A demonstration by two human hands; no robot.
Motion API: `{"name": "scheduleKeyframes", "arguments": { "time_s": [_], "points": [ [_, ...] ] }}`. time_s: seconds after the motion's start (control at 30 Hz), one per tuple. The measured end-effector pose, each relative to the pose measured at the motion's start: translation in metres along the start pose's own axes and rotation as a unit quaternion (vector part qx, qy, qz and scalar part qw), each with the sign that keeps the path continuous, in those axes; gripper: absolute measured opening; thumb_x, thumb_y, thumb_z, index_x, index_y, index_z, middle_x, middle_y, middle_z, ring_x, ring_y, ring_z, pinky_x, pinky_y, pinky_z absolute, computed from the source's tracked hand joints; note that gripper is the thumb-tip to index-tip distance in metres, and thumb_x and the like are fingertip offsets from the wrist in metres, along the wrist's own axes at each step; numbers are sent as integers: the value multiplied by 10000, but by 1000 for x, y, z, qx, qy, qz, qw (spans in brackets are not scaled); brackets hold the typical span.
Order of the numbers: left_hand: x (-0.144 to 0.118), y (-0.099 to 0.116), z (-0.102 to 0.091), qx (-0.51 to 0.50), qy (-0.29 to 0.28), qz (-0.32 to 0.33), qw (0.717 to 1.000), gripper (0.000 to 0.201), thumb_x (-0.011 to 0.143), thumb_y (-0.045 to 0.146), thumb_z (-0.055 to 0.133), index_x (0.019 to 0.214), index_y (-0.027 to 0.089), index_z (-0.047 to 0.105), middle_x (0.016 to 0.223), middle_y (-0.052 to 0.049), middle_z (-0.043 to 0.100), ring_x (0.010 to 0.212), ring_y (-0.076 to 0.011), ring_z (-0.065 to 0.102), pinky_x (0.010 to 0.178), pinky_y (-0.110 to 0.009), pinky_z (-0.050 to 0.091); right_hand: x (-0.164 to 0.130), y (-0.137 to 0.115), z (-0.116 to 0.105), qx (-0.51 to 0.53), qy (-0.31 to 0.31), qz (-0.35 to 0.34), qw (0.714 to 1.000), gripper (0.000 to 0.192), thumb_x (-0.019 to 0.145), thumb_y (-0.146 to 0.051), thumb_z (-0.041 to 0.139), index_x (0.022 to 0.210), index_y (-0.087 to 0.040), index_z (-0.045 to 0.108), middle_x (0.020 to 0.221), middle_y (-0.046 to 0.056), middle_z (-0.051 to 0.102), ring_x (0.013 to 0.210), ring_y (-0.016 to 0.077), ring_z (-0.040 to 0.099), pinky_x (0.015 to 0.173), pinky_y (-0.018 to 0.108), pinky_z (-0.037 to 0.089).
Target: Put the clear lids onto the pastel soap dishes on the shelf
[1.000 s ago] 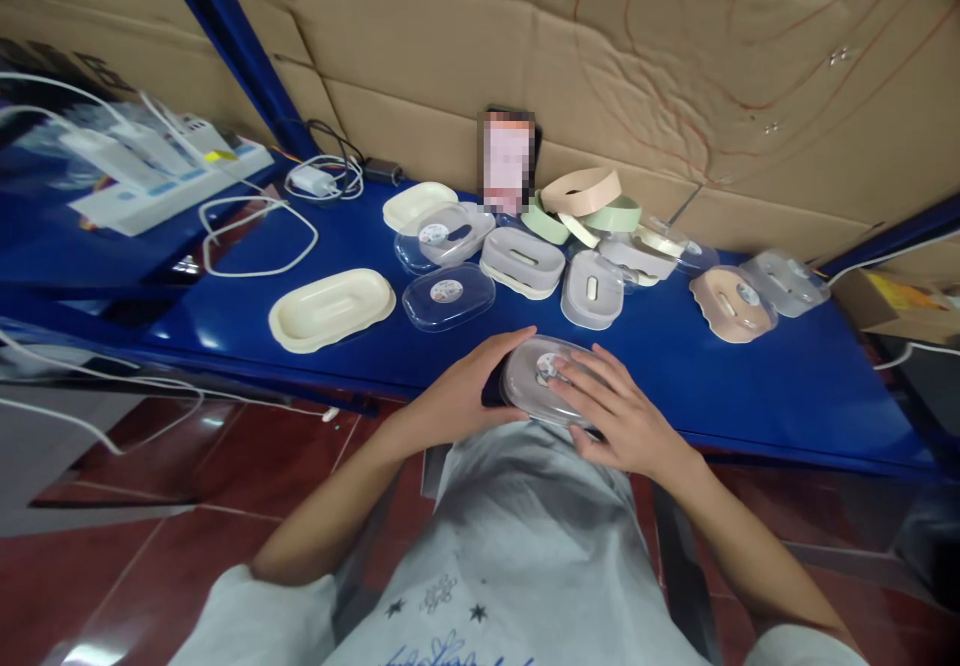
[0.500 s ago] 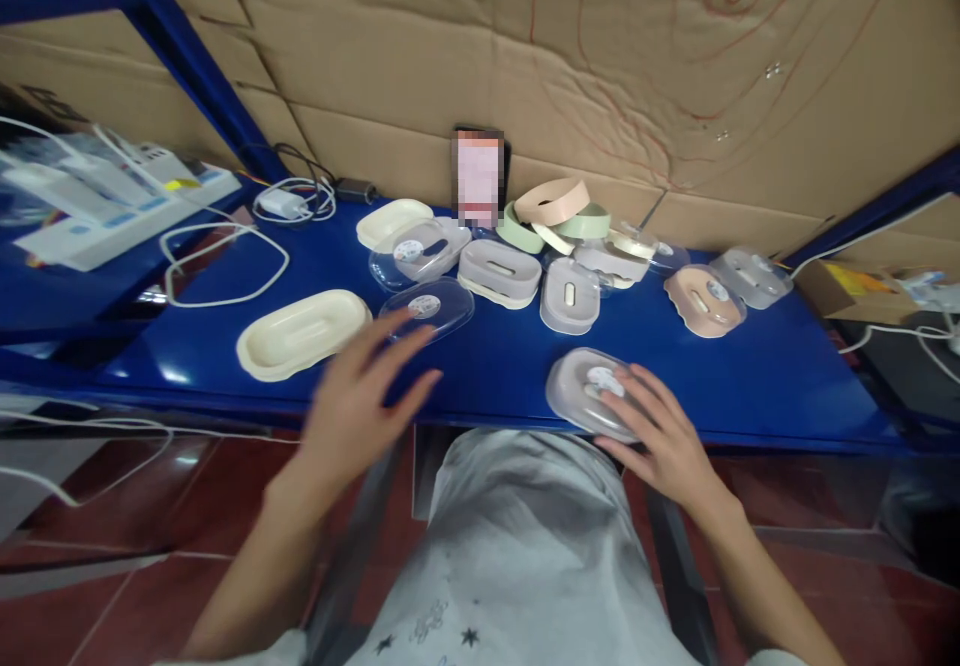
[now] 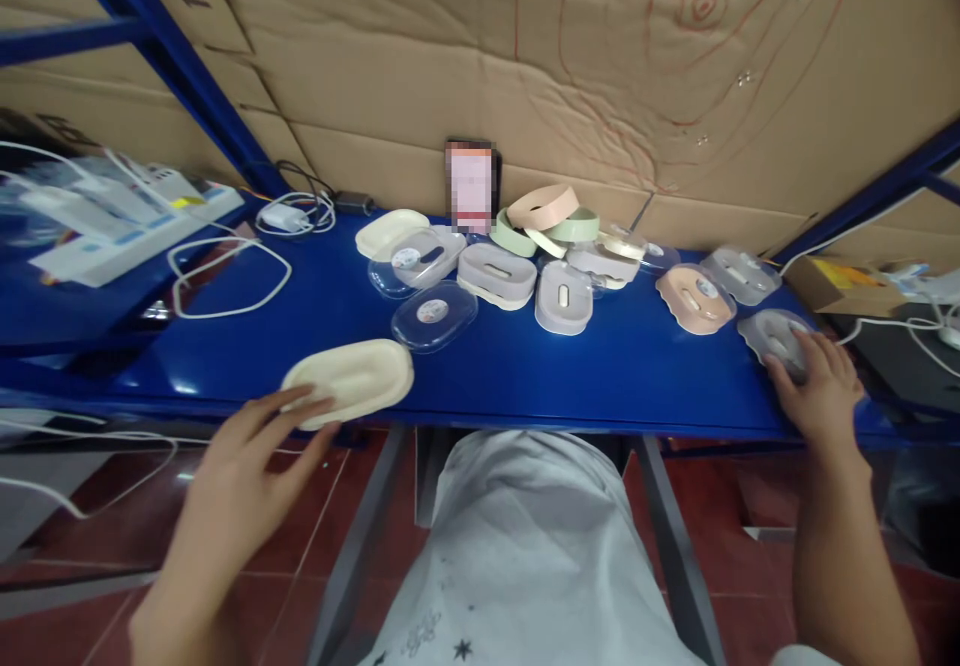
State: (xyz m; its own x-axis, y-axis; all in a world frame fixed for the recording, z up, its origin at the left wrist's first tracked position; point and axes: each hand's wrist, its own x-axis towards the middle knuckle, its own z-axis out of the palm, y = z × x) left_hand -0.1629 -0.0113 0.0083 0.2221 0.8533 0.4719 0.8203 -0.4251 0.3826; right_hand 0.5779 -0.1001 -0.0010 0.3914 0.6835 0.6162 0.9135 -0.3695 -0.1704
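My left hand has its fingers over the left end of a shallow cream oval tray, with the thumb at its near edge. The tray lies by the front of the blue table. At the right end, my right hand grips a grey oval soap box with a clear lid. A loose clear lid bearing a round label lies just beyond the cream tray. Close to my right hand are a peach soap box and another grey one, both under clear lids.
Grey soap box parts and peach, green and cream rings are heaped mid-table. A phone leans on the cardboard wall. Power strips and white cables sit left; a small cardboard box stands right.
My right hand has carried the grey soap box to the right, beside the other lidded boxes. My left hand has moved left onto the cream tray, which now lies nearer and farther right.
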Motion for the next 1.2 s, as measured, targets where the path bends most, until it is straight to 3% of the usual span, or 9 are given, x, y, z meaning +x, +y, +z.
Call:
{"name": "scheduleKeyframes", "arguments": {
  "time_s": [0.13,0.27,0.4,0.5,0.7,0.87,0.97,1.07,1.2],
  "points": [
    [6,15,10,-12,-53,68,996,195,1034,385,648,1191,323,745,1303,-76,764,1189,-366,733,1046,-592,576,27,-40,9,-2,29,-1,1000,735,982,-654,647,1519,-152,619,1581,325,555,1506,508,486,1148,749,339],
    [12,42,28,-31,-87,124,988,192,1048,371,652,1195,331,769,1311,-63,773,1219,-339,722,1031,-535,557,9,-140,-2,132,29,-153,979,534,1080,-471,566,1509,-155,614,1467,247,676,1426,381,610,1183,578,449],
    [17,79,51,-39,-111,166,979,220,1065,366,644,1239,315,768,1351,-81,759,1235,-328,707,1011,-500,547,-43,-259,-15,246,-179,-384,872,569,1082,-454,617,1618,-294,514,1633,137,576,1522,326,538,1250,575,429],
    [30,98,65,-51,-115,199,972,289,1085,402,612,1314,284,744,1409,-121,721,1229,-316,704,998,-469,550,-72,-310,-18,266,-257,-470,801,645,1061,-526,652,1640,-298,486,1697,115,504,1597,311,445,1299,591,387],
    [79,93,78,39,-37,110,993,497,1074,483,602,1530,284,594,1640,-174,533,1467,-418,540,1159,-608,460,-76,-298,-16,239,-263,-412,839,460,1103,-357,605,1562,-342,582,1641,89,576,1571,310,487,1264,658,410],
    [86,71,82,23,-44,54,997,385,996,502,690,1268,232,656,1458,-168,638,1364,-384,613,1103,-553,550,-81,-277,-16,250,-240,-381,857,433,1114,-308,575,1544,-347,595,1651,94,564,1561,306,498,1246,650,429],
    [76,56,74,-8,-44,53,998,238,985,401,674,1149,235,626,1418,-152,650,1358,-358,623,1147,-564,530,-83,-274,-15,267,-230,-365,861,441,1113,-297,568,1551,-348,586,1668,97,540,1570,311,482,1231,639,452],
    [70,49,59,10,-59,59,996,212,996,286,608,1204,245,602,1533,-136,612,1527,-379,501,1278,-694,347,-82,-276,-14,276,-234,-358,861,450,1118,-295,549,1564,-345,573,1674,94,529,1577,311,469,1229,625,462],
    [94,67,52,1,-69,131,989,376,994,179,528,1357,234,610,1616,-132,570,1566,-341,474,1335,-657,273,-82,-281,-13,273,-227,-349,867,435,1115,-299,554,1547,-328,593,1649,103,555,1557,313,490,1226,616,468]
  ]
}}
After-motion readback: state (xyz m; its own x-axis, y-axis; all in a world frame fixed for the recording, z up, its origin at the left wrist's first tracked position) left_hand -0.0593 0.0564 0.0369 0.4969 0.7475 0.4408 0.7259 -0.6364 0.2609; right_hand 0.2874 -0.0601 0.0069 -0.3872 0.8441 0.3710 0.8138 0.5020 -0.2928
